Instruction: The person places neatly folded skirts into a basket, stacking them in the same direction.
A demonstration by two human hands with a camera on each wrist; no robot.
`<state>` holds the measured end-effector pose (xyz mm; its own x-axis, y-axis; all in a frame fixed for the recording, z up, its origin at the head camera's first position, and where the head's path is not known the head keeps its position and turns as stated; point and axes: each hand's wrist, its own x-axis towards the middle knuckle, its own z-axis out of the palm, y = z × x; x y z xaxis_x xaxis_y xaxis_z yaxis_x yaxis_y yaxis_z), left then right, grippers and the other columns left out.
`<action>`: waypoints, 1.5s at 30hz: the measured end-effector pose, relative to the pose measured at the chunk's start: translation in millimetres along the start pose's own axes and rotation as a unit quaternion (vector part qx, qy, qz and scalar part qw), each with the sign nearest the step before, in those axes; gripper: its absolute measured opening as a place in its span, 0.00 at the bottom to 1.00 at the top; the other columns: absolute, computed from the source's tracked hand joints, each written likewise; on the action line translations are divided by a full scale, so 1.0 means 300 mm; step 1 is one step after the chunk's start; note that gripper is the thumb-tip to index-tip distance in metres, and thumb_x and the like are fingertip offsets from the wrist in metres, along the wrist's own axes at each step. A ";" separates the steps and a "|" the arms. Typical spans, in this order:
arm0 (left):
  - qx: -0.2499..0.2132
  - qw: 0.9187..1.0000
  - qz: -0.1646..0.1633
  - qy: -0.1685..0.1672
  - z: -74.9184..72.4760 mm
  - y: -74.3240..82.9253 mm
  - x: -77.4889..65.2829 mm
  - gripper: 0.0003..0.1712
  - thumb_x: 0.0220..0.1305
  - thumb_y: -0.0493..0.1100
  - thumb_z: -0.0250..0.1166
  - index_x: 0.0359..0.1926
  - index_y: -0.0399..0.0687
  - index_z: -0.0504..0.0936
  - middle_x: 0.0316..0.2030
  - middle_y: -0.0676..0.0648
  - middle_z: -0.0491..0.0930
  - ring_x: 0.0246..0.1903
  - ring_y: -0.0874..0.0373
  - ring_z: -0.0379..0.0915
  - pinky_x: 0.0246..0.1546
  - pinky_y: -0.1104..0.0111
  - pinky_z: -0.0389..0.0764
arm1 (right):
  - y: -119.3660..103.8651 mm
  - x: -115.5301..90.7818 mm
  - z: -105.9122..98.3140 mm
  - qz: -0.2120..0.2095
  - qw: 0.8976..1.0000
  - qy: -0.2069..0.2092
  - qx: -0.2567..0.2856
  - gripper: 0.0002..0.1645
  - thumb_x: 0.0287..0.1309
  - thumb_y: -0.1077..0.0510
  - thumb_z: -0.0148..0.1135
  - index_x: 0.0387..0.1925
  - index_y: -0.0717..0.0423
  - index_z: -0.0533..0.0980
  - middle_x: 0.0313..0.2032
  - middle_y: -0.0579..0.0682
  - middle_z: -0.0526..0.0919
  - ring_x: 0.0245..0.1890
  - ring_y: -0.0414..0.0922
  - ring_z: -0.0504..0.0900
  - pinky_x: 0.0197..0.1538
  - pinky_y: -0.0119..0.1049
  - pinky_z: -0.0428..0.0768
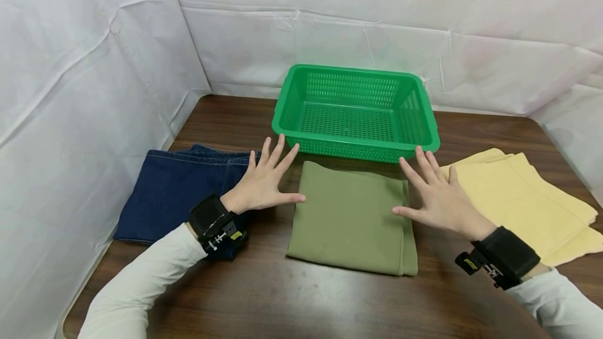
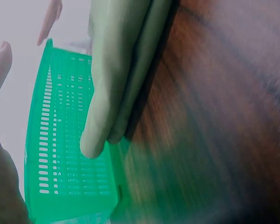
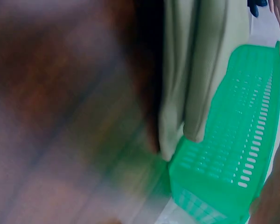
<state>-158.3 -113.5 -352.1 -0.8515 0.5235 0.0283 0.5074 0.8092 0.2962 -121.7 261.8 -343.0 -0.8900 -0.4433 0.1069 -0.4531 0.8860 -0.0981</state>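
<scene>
A folded olive-green cloth [image 1: 350,218] lies flat on the table in the middle of the head view. My left hand [image 1: 261,179] hovers at its left side with fingers spread and thumb pointing toward the cloth. On the other side my right hand [image 1: 440,198] is also spread, its thumb tip overlapping the cloth's right edge in this view. Neither hand holds anything. In the left wrist view the layered fold of the olive cloth [image 2: 114,70] stands before the green basket, and the right wrist view shows the opposite side of the cloth [image 3: 200,70].
Behind the cloth stands a green plastic basket [image 1: 358,143] with perforated walls and nothing inside. Folded dark-blue denim [image 1: 174,187] lies at the left, partly behind my left arm. Folded pale-yellow cloth [image 1: 523,198] lies at the right. White sheeting [image 1: 367,14] encloses the wooden table [image 1: 301,302].
</scene>
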 end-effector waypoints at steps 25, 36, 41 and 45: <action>0.005 0.999 0.011 -0.053 0.121 0.083 -0.065 0.61 0.45 0.79 0.52 0.71 0.61 0.35 0.70 0.46 0.26 0.68 0.40 0.21 0.58 0.35 0.39 | -0.088 -0.097 0.109 0.018 0.982 -0.085 0.167 0.55 0.52 0.37 0.59 0.71 0.47 0.40 0.70 0.59 0.33 0.68 0.61 0.37 0.54 0.73 0.44; -0.024 0.994 -0.010 -0.110 0.162 0.098 -0.048 0.59 0.45 0.80 0.50 0.70 0.67 0.32 0.70 0.51 0.23 0.68 0.45 0.18 0.60 0.37 0.33 | -0.102 -0.115 0.161 0.036 0.978 -0.102 0.178 0.50 0.54 0.36 0.56 0.71 0.45 0.43 0.70 0.59 0.35 0.69 0.58 0.36 0.53 0.74 0.43; -0.036 0.991 -0.026 -0.128 0.167 0.091 -0.045 0.58 0.46 0.79 0.50 0.69 0.68 0.31 0.69 0.52 0.23 0.68 0.45 0.19 0.59 0.37 0.33 | -0.111 -0.111 0.167 0.042 0.979 -0.102 0.174 0.48 0.56 0.36 0.54 0.70 0.46 0.46 0.70 0.60 0.36 0.68 0.59 0.38 0.55 0.72 0.42; -0.038 0.990 -0.033 -0.134 0.173 0.092 -0.044 0.58 0.46 0.79 0.50 0.69 0.68 0.31 0.69 0.53 0.23 0.68 0.45 0.19 0.59 0.37 0.33 | -0.117 -0.115 0.178 0.045 0.981 -0.093 0.166 0.47 0.56 0.36 0.54 0.70 0.46 0.47 0.70 0.60 0.37 0.68 0.60 0.38 0.56 0.72 0.41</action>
<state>-126.1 -84.2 -393.8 -0.8110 0.5312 -0.2452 0.4324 0.8265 0.3604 -77.8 238.7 -395.9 -0.9073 -0.4093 -0.0966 -0.3360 0.8436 -0.4189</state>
